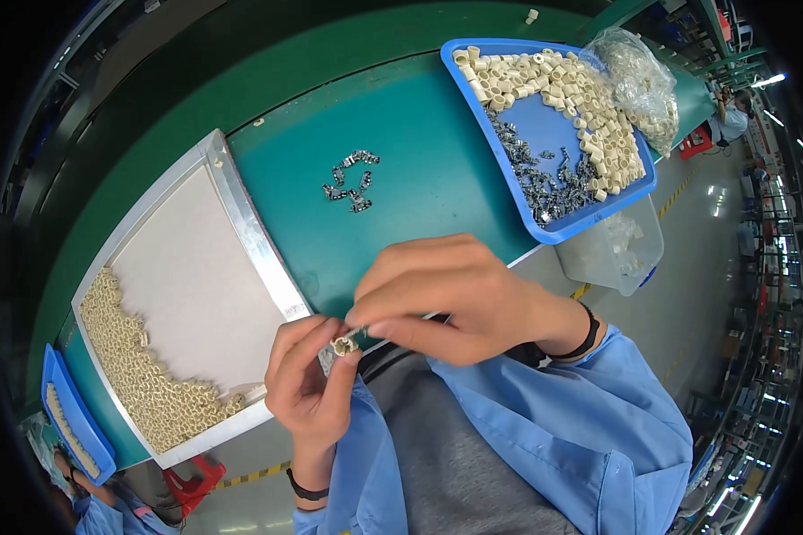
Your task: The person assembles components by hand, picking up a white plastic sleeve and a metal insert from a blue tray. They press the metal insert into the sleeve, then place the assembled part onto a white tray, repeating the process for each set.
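Note:
Close in front of me, my left hand (310, 385) is closed around a short cream plastic sleeve (343, 347), its open end facing up. My right hand (477, 299) reaches across from the right, thumb and forefinger pinched at the sleeve's rim on a small thin piece (358, 332). That piece is mostly covered by the fingertips, so its kind cannot be made out. Beyond my hands, several small dark metal clips (360, 203) lie loose on the green table (410, 134).
A blue tray (551, 235) at the right holds loose cream sleeves (611, 147) and dark metal clips (544, 183). Beside it lies a clear plastic bag (633, 80); a clear bin (607, 254) stands below. Leftward, a metal-edged frame (257, 236) holds packed cream parts (152, 374). Another person (107, 508) sits lower left.

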{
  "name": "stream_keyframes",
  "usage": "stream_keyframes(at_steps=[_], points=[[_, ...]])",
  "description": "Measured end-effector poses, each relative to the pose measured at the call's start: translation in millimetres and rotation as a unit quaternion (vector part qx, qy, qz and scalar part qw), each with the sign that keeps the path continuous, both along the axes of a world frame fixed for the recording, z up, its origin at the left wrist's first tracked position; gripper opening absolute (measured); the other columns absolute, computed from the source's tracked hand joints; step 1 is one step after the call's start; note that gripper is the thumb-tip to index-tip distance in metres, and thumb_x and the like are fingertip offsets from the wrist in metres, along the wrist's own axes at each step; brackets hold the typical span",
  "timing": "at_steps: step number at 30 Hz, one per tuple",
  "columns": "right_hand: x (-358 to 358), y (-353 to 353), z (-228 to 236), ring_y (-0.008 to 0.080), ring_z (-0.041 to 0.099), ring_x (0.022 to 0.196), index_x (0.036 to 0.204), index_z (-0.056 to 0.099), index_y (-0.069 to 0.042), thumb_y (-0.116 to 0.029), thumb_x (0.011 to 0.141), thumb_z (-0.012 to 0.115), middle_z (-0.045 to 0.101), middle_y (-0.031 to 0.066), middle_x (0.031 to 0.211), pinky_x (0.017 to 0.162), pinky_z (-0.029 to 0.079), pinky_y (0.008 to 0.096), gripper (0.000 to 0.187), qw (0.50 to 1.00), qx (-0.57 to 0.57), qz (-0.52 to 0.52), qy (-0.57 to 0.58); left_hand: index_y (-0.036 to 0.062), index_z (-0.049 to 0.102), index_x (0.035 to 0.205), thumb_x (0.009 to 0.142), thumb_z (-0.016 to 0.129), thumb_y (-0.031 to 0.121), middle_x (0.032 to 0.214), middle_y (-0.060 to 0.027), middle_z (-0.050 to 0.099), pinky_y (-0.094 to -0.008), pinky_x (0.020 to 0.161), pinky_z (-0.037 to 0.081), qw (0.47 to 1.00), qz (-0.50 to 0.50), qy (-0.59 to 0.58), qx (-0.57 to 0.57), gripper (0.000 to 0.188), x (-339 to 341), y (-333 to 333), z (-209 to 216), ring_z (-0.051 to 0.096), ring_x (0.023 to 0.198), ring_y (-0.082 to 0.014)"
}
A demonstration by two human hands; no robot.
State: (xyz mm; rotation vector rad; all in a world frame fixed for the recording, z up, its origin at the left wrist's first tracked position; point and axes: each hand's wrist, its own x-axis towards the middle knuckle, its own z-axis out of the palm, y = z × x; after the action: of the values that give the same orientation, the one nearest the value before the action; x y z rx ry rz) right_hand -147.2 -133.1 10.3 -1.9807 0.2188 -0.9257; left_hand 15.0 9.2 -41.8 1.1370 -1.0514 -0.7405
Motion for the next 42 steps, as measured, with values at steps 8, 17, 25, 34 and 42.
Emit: stream_keyframes(at_steps=[8,17,25,34,42], points=[[5.5,-2.9,13.7,0.0193,0.063,0.070,0.096,0.071,-0.002,-0.008,0.083,0.077,0.066,0.0066,0.088,0.066,0.049,0.0331,0.016,0.983,-0.180,0.019,0.011,-0.0091,0.065,0.114,0.082,0.071,-0.012,0.110,-0.0211,0.063,-0.0344,0.084,0.054,0.996,0.026,-0.072,-0.043,0.032,4.3,3.2,4.2,0.066,0.096,-0.0261],[9.7,-6.5,22.8,0.0178,0.059,0.066,0.093,0.070,-0.003,-0.008,0.080,0.077,0.063,0.0044,0.084,0.066,0.047,0.0327,0.015,0.976,-0.215,0.033,0.026,-0.0087,0.065,0.113,0.081,0.068,-0.012,0.109,-0.0216,0.063,-0.0347,0.082,0.054,0.997,0.029,-0.058,-0.030,0.032,6.0,7.0,7.4,0.065,0.094,-0.0271],[8.9,-2.5,28.7,0.0175,0.056,0.061,0.092,0.070,-0.005,-0.011,0.081,0.076,0.060,0.0033,0.080,0.067,0.047,0.0329,0.014,0.970,-0.230,0.010,0.074,-0.0082,0.065,0.113,0.080,0.068,-0.012,0.108,-0.0203,0.063,-0.0347,0.082,0.053,0.993,0.040,-0.095,-0.055,0.033,4.7,4.4,8.0,0.064,0.093,-0.0264],[10.4,-2.0,27.8,0.0173,0.055,0.058,0.090,0.070,-0.005,-0.010,0.081,0.075,0.060,0.0034,0.079,0.071,0.049,0.0326,0.011,0.975,-0.209,0.011,0.071,-0.0073,0.067,0.109,0.078,0.072,-0.012,0.106,-0.0191,0.064,-0.0336,0.081,0.052,0.994,0.052,-0.094,-0.032,0.033,2.8,5.6,9.8,0.063,0.092,-0.0259],[8.0,-1.9,27.9,0.0168,0.054,0.057,0.089,0.070,-0.005,-0.010,0.081,0.075,0.059,0.0026,0.078,0.072,0.049,0.0327,0.010,0.972,-0.219,0.008,0.082,-0.0074,0.067,0.108,0.076,0.075,-0.011,0.104,-0.0189,0.065,-0.0329,0.079,0.051,0.994,0.051,-0.094,-0.035,0.033,1.3,3.6,9.8,0.063,0.090,-0.0258]])
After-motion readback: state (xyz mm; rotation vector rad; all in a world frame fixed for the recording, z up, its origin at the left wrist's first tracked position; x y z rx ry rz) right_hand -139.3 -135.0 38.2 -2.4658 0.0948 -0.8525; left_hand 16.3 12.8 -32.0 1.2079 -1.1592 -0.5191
